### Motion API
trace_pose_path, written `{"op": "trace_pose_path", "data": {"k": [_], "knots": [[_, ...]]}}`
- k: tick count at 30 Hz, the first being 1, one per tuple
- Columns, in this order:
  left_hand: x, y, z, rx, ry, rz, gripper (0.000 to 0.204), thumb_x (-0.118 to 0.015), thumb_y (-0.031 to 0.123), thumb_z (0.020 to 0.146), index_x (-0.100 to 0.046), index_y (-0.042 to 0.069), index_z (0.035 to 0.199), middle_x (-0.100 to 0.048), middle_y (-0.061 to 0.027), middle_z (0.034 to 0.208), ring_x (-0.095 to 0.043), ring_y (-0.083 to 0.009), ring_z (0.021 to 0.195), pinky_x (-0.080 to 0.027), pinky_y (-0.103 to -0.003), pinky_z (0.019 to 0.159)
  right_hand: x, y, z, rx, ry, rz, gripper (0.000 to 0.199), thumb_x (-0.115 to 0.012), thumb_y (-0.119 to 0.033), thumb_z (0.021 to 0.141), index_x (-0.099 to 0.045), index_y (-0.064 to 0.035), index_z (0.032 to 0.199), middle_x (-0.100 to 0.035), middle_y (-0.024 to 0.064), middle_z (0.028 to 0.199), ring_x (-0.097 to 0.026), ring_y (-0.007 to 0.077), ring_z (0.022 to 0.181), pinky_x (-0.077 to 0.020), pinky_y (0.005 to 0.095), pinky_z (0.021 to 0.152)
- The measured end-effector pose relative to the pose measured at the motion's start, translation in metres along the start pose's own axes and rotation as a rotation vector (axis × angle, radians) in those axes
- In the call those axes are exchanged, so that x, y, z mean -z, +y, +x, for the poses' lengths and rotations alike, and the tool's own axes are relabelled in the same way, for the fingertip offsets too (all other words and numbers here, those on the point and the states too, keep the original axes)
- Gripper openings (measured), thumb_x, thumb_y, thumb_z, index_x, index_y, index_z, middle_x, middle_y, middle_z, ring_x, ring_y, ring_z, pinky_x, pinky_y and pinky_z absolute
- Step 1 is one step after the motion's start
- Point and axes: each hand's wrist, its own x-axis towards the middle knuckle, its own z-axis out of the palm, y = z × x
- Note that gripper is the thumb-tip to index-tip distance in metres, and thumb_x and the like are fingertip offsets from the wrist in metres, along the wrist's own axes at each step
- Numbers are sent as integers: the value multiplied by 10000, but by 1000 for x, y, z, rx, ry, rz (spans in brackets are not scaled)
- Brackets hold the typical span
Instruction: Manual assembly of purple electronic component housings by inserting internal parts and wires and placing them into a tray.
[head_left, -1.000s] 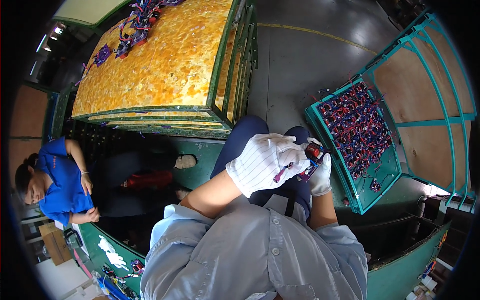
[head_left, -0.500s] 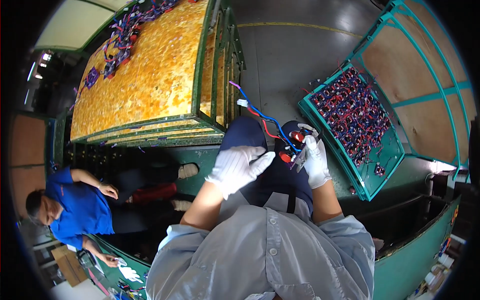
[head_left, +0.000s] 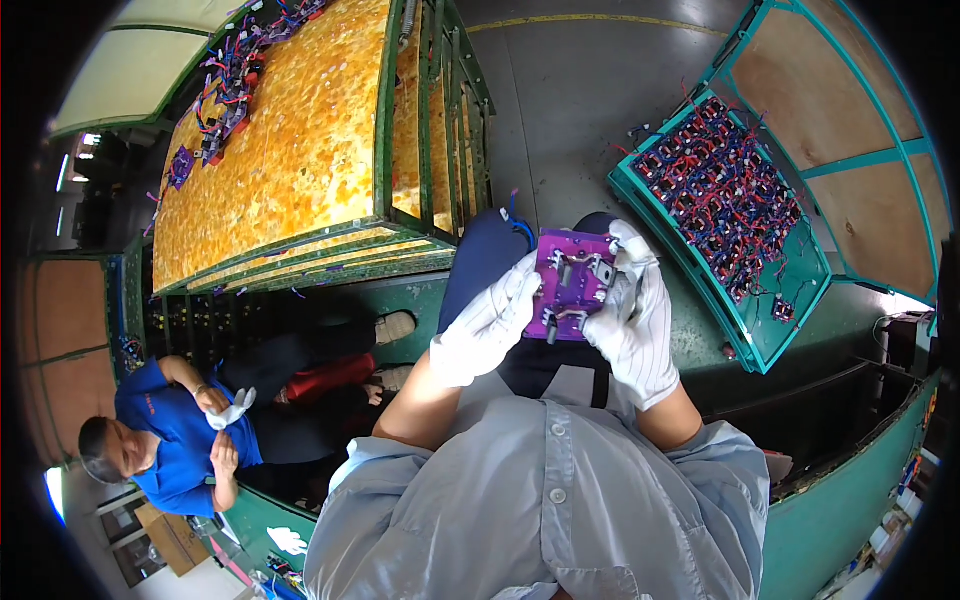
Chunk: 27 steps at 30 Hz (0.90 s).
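A purple circuit board [head_left: 572,284] is held up over my lap, its face with small metal and grey parts toward me. My left hand [head_left: 492,318], in a white glove, grips the board's left edge. Round the right edge close the fingers of my right hand [head_left: 636,318], also gloved in white. A blue wire [head_left: 518,226] with a purple end sticks out beyond the board's upper left, over my thigh. The board's far side and the rest of its wires are hidden.
Many wired boards fill a teal-framed tray [head_left: 758,350] at the right. A green rack with mottled yellow shelves [head_left: 290,150] stands at the left, more boards on top. A person in blue [head_left: 190,430] sits at the lower left, handling a white glove [head_left: 234,410].
The board has been turned over and raised toward me, its red parts and most wires now hidden. My left hand has moved from beside it onto its edge. The co-worker's hands have come together.
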Motion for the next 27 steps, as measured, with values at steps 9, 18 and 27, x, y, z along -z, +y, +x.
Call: {"op": "trace_pose_path", "data": {"k": [9, 18, 27], "knots": [[6, 47, 23, 358, -147, -600, 421, -488, 221, 841, -411, 2, 1192, -378, -156, 1250, -444, -219, 1070, -323, -312, 933, 4, 6, -4, 444, 106, -809, 546, -689, -163, 660, -453, -7, 1127, -560, 121, 874, -589, 222, 719, -475, 291, 644], [-4, 46, 19, 301, 194, -167, 172, -530, 70, 770, -586, -8, 913, -574, -125, 776, -527, -278, 724, -411, -350, 693, -9, -2, -10, 204, 51, -253, 565, -640, -143, 718, -374, 5, 1194, -544, 60, 845, -525, 94, 782, -419, 220, 690], [-8, 14, 10, -344, 280, 427, 316, -479, -15, 778, -486, -73, 1089, -537, -181, 899, -531, -306, 772, -441, -343, 684, -9, -25, 0, -2, 154, -274, 407, -519, -120, 777, -440, -3, 1158, -486, -5, 828, -438, 33, 737, -351, 162, 671]]}}
